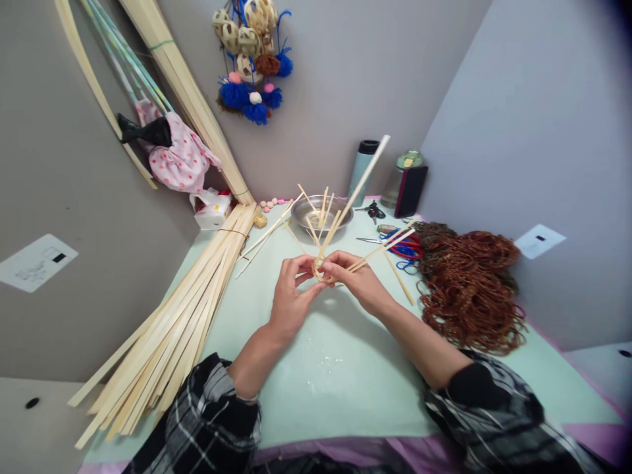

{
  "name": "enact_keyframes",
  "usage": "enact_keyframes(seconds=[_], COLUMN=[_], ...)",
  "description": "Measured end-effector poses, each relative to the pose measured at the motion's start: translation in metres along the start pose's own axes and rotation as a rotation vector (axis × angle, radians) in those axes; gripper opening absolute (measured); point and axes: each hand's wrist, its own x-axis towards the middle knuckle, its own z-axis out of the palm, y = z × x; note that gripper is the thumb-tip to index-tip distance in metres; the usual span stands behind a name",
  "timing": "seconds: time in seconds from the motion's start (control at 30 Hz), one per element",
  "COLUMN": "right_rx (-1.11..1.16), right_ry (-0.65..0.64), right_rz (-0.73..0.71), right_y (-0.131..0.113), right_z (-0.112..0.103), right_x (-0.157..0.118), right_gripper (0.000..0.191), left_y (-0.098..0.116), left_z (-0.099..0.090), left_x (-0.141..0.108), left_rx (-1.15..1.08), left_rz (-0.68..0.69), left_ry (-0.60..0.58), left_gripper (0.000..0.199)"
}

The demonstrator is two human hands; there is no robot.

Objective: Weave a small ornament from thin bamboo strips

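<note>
A partly woven ball of bamboo strips [324, 271] is held up over the middle of the table, with long loose strip ends sticking out upward and to the right. Fingers and thumb of my left hand [292, 293] close round its left side. My right hand [358, 280] pinches its right side, and some strip ends pass behind or through that hand. Just beyond the weave stands a steel bowl [299, 220]; strips cross in front of it, so which ones lie inside I cannot tell.
A bundle of flat bamboo strips [182, 309] lies on the left. Brown cord [469, 289] is heaped on the right, beside red-handled scissors [413, 246]. A blue tumbler [362, 170] and a phone [411, 191] stand at the back. Woven balls with blue tassels [249, 43] hang on the wall.
</note>
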Motion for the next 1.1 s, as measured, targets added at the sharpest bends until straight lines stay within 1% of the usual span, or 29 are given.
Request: enact_keyframes(seconds=[0.03, 0.07, 0.13, 0.2, 0.33, 0.5, 0.63, 0.8, 1.0, 1.1], right_rx=[0.022, 0.045, 0.08, 0.082, 0.078, 0.135, 0.129, 0.115, 0.074, 0.053], right_ry=[-0.027, -0.061, -0.122, -0.139, -0.085, -0.078, -0.067, -0.072, -0.047, -0.013], right_rz=[-0.021, -0.043, -0.088, -0.127, -0.152, -0.133, -0.128, -0.125, -0.11, -0.097], right_y=[-0.002, -0.004, -0.007, -0.009, -0.008, -0.007, -0.009, -0.009, -0.003, 0.001], right_z=[0.0, 0.001, 0.001, 0.001, 0.001, 0.001, 0.001, 0.001, 0.001, 0.002], right_x=[-0.001, -0.001, -0.003, -0.003, -0.003, -0.003, -0.002, 0.0, 0.0, 0.001], right_gripper=[0.028, 0.032, 0.048, 0.054, 0.049, 0.039, 0.035, 0.031, 0.035, 0.039], left_y=[0.001, 0.003, 0.005, 0.007, 0.009, 0.012, 0.01, 0.007, 0.008, 0.007], left_z=[-0.001, -0.003, -0.005, -0.007, -0.009, -0.009, -0.008, -0.008, -0.008, -0.007], left_x=[0.001, 0.003, 0.007, 0.009, 0.01, 0.01, 0.01, 0.01, 0.008, 0.006], left_rx=[-0.046, -0.1, -0.196, -0.258, -0.326, -0.381, -0.359, -0.326, -0.302, -0.277], left_rz=[-0.014, -0.028, -0.052, -0.08, -0.173, -0.242, -0.228, -0.224, -0.22, -0.209], left_ry=[0.012, 0.026, 0.041, 0.045, 0.053, 0.019, -0.013, -0.012, -0.034, -0.021], left_gripper=[0.038, 0.039, 0.043, 0.045, 0.047, 0.047, 0.047, 0.048, 0.047, 0.043])
